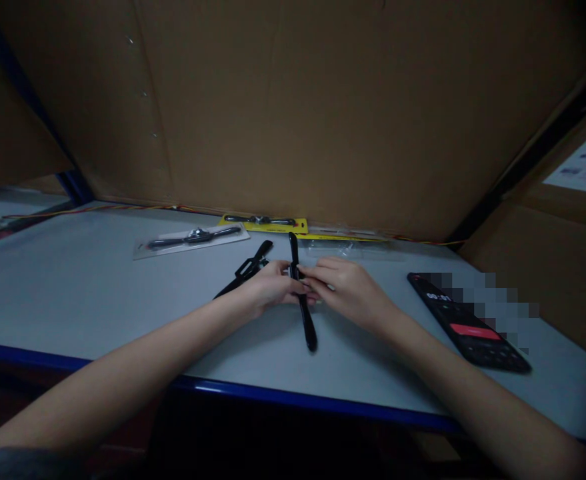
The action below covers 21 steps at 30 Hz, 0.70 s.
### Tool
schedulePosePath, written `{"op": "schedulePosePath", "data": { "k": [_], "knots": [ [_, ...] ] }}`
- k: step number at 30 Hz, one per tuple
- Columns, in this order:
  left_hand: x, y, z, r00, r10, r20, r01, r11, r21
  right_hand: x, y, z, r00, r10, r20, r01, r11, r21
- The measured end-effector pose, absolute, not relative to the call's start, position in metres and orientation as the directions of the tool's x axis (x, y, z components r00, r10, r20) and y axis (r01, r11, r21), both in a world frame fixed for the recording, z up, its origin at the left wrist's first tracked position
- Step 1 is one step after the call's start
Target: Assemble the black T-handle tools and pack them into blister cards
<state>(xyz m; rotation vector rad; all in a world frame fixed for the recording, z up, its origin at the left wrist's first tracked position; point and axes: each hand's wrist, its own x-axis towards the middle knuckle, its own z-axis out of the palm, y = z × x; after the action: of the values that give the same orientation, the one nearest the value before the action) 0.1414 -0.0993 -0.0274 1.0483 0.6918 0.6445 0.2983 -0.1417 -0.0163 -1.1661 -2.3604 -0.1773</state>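
Note:
A black spokeshave (308,323) with two long handles is held over the table, one handle pointing away and the other towards me. My left hand (276,285) grips it around the middle from the left side. From the right, the fingers of my right hand (340,283) are pinched together against its middle part; any small piece between the fingertips is hidden. Just left of my left hand lies a second black spokeshave (245,268), partly covered by that hand.
Behind my hands lie a spokeshave in a clear-and-white pack (193,239), another on a yellow card (263,223), and clear plastic packaging (340,248). A phone (465,320) rests at right. Cardboard walls (293,120) enclose the grey table (97,287), which has a blue front edge.

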Motion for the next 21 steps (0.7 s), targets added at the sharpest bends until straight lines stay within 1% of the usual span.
{"op": "schedulePosePath", "data": {
  "k": [2,4,10,14,19,21],
  "knots": [
    [0.1413,-0.0999,-0.0248,0.611,0.763,-0.211,-0.148,0.373,0.916,0.3,-0.1408,-0.0152,-0.488,0.716,0.499,0.748,0.638,-0.182],
    [0.1414,-0.1006,-0.0223,0.606,0.767,-0.209,-0.159,0.375,0.913,0.3027,-0.1392,-0.0137,-0.475,0.728,0.494,0.732,0.638,-0.237],
    [0.1417,-0.1023,-0.02,0.608,0.767,-0.203,-0.158,0.367,0.916,0.3083,-0.1363,-0.0103,-0.47,0.747,0.47,0.71,0.636,-0.301],
    [0.143,-0.1032,-0.0204,0.614,0.763,-0.201,-0.168,0.375,0.912,0.3074,-0.1367,-0.0103,-0.412,0.769,0.489,0.739,0.595,-0.314],
    [0.1439,-0.1039,-0.022,0.633,0.743,-0.216,-0.155,0.395,0.905,0.3024,-0.1355,-0.0145,-0.351,0.774,0.527,0.802,0.539,-0.258],
    [0.1439,-0.1039,-0.0227,0.616,0.751,-0.236,-0.14,0.4,0.906,0.2989,-0.1355,-0.0174,-0.323,0.779,0.538,0.794,0.532,-0.293]
  ]
}}
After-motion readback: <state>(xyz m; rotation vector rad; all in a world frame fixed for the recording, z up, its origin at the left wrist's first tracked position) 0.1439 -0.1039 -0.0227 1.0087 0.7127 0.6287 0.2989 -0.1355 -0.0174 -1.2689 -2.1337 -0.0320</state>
